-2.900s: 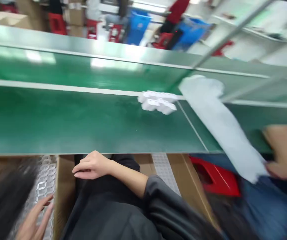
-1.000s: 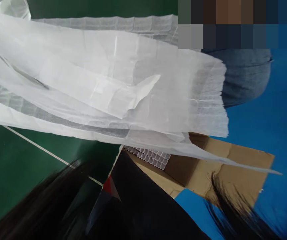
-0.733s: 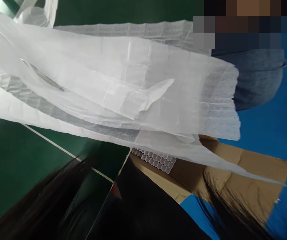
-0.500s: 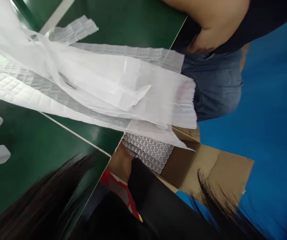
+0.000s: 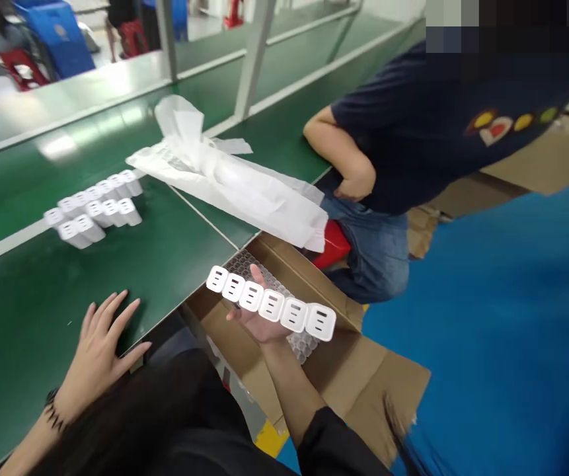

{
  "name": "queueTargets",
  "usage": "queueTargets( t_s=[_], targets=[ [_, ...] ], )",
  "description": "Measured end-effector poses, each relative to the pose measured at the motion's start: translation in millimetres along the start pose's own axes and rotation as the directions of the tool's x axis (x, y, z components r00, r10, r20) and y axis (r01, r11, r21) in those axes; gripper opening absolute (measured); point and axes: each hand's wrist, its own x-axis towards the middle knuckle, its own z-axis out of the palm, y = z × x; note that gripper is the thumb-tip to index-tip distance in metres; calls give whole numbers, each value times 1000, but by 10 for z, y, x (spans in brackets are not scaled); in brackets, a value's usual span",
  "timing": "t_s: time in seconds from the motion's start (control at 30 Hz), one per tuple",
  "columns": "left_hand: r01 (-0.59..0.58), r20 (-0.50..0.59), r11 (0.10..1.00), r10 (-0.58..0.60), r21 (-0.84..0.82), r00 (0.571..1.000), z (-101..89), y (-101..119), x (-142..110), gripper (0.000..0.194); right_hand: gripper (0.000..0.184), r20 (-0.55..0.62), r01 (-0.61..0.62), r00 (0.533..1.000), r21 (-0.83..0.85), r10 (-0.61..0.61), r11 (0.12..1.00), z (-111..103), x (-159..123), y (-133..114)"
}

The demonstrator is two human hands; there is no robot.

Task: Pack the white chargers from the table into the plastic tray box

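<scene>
Over the cardboard box (image 5: 398, 383), my right hand (image 5: 264, 327) carries a row of several white plastic housings (image 5: 271, 305) from underneath, thumb and fingertips partly showing around them. Small slots mark their upward-facing ends. Below, gridded rows of greyish-white pieces (image 5: 304, 346) line the box. My left hand (image 5: 100, 344) lies flat with fingers spread on the green tabletop (image 5: 21, 324), holding nothing. Farther back, more white housings (image 5: 103, 198) stand in two rough rows.
A crumpled white plastic bag or sheet (image 5: 264, 192) lies across the table toward the right edge. Beside it a person in a dark shirt (image 5: 413, 132) sits on a red stool (image 5: 332, 244). Metal posts (image 5: 254, 59) rise behind the table; the floor (image 5: 512, 277) is blue.
The view has tilted up and away from the white plastic. My right hand, earlier low in the box, is now raised with a row of housings. My left hand has come into view.
</scene>
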Motion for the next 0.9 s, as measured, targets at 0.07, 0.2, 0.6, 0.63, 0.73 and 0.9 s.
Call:
queueTargets(
  t_s=[0.07,0.2,0.6,0.63,0.73,0.9],
  targets=[
    [41,11,997,-41,-63,999,-172,35,-64,79,84,204,-65,978,48,54,997,382,244,53],
    [-73,-218,995,57,-67,974,-548,-27,19,86,86,489,-275,833,-44,261,960,1232,713,335],
    [197,-435,977,-146,75,888,-659,-1445,-913,72,77,701,-498,316,-451,639,741,2865,1365,1885],
    [226,-440,971,-169,80,882,-655,-1530,-988,73,77,699,-528,284,-458,657,715,2919,1402,1987],
    [301,-404,950,-243,84,882,-680,-1711,-1127,74,76,687,-577,231,-474,689,666,3006,1499,2193],
    [366,-290,925,-324,103,901,-811,-1823,-1195,72,70,597,-563,211,-573,774,596,3010,1662,2223]
  ],
)
